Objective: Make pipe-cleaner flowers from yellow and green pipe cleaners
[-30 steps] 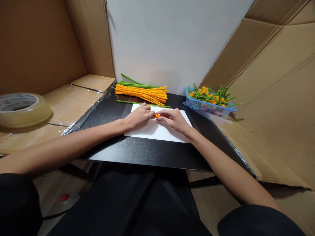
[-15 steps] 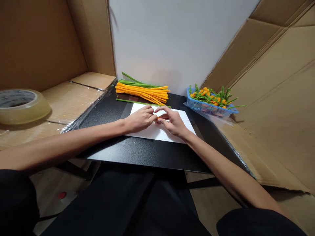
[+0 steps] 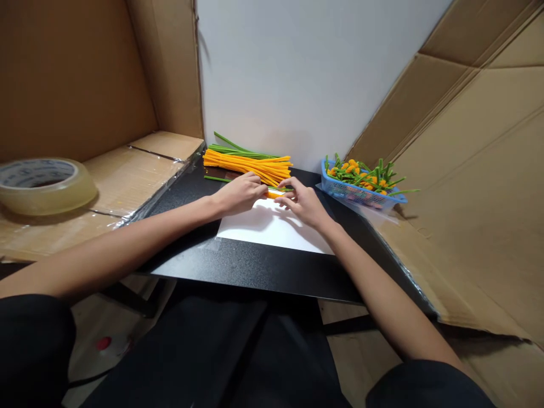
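A short orange coil or folded piece of pipe cleaner [image 3: 275, 195] stretches between my two hands, just above the far part of a white sheet [image 3: 272, 229]. My left hand [image 3: 241, 194] pinches its left end, fingers closed. At the other end, my right hand [image 3: 305, 205] has its thumb and fingertips around the piece in a loose grip; the exact contact is too small to make out. Right behind the hands lies a bundle of orange pipe cleaners [image 3: 246, 163], with green pipe cleaners [image 3: 238, 151] behind it. One single green pipe cleaner [image 3: 215, 178] lies in front of the bundle.
A blue basket [image 3: 361, 192] of green and orange pipe-cleaner pieces stands at the back right of the black table [image 3: 238, 263]. On cardboard at the left rests a roll of clear tape [image 3: 79, 190]. Cardboard walls flank both sides, and a white wall [image 3: 314, 68] rises behind.
Both hands have moved slightly away from me toward the bundle, and their fingertips have drawn apart. More of the orange piece now shows between them. The view has shifted a little.
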### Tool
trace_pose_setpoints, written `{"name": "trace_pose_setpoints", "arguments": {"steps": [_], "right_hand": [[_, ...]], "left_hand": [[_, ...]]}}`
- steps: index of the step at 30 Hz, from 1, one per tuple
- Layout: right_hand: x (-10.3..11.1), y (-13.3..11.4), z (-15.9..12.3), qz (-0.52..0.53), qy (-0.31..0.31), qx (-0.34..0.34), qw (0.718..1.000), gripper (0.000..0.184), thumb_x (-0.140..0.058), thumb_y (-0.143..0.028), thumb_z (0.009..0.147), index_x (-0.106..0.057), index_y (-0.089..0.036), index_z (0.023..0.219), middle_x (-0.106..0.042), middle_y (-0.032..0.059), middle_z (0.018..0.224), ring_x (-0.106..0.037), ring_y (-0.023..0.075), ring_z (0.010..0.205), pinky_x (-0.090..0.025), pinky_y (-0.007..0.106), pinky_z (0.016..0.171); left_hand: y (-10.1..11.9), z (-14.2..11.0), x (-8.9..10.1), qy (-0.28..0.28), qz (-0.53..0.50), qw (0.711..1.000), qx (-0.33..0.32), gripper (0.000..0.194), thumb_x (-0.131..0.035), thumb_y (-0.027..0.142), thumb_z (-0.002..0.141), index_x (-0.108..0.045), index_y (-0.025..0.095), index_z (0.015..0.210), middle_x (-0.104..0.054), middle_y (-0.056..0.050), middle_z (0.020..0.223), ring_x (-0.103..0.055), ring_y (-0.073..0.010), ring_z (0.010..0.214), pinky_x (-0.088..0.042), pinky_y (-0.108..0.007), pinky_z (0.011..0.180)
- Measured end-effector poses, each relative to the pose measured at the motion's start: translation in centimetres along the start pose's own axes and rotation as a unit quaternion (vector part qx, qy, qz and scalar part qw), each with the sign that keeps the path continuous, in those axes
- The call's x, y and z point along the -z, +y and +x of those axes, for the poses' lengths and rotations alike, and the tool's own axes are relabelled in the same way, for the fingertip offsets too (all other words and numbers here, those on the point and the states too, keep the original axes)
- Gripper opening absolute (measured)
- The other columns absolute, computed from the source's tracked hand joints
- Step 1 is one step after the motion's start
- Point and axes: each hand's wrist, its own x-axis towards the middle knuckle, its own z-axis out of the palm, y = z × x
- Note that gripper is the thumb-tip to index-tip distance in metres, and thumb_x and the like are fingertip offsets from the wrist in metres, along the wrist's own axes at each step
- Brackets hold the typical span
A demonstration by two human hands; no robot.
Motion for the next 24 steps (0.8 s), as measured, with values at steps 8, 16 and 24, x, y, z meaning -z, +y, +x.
{"name": "trace_pose_setpoints", "arguments": {"steps": [8,16,24], "right_hand": [[0.4,0.8,0.1,-0.106,0.002,0.010,0.994,0.022,-0.058,-0.035,0.089,-0.069,-0.020,0.077,-0.072,0.0041,0.067,-0.065,0.0181,0.058,-0.046,0.030,0.063],[-1.1,-1.2,-0.2,0.002,-0.005,-0.013,1.000,0.026,-0.060,-0.042,0.088,-0.066,-0.020,0.075,-0.066,0.0011,0.060,-0.059,0.0160,0.056,-0.044,0.028,0.061],[2.4,0.7,1.0,0.167,0.019,-0.062,0.984,0.034,-0.073,-0.049,0.074,-0.068,-0.018,0.065,-0.060,0.0004,0.050,-0.048,0.0117,0.047,-0.032,0.026,0.049]], "left_hand": [[-1.3,-0.3,0.2,-0.069,-0.025,0.996,0.041,0.022,-0.052,0.021,0.098,-0.071,0.012,0.099,-0.073,-0.010,0.088,-0.066,-0.0207,0.088,-0.047,-0.032,0.081],[2.1,0.4,0.3,-0.089,-0.088,0.988,0.085,0.022,-0.045,0.023,0.103,-0.064,0.014,0.105,-0.074,-0.008,0.098,-0.069,-0.0181,0.084,-0.041,-0.026,0.066],[-2.3,0.0,1.4,-0.129,-0.052,0.987,0.085,0.025,-0.045,0.012,0.093,-0.066,0.016,0.107,-0.075,-0.008,0.093,-0.066,-0.0182,0.071,-0.037,-0.028,0.060]]}}
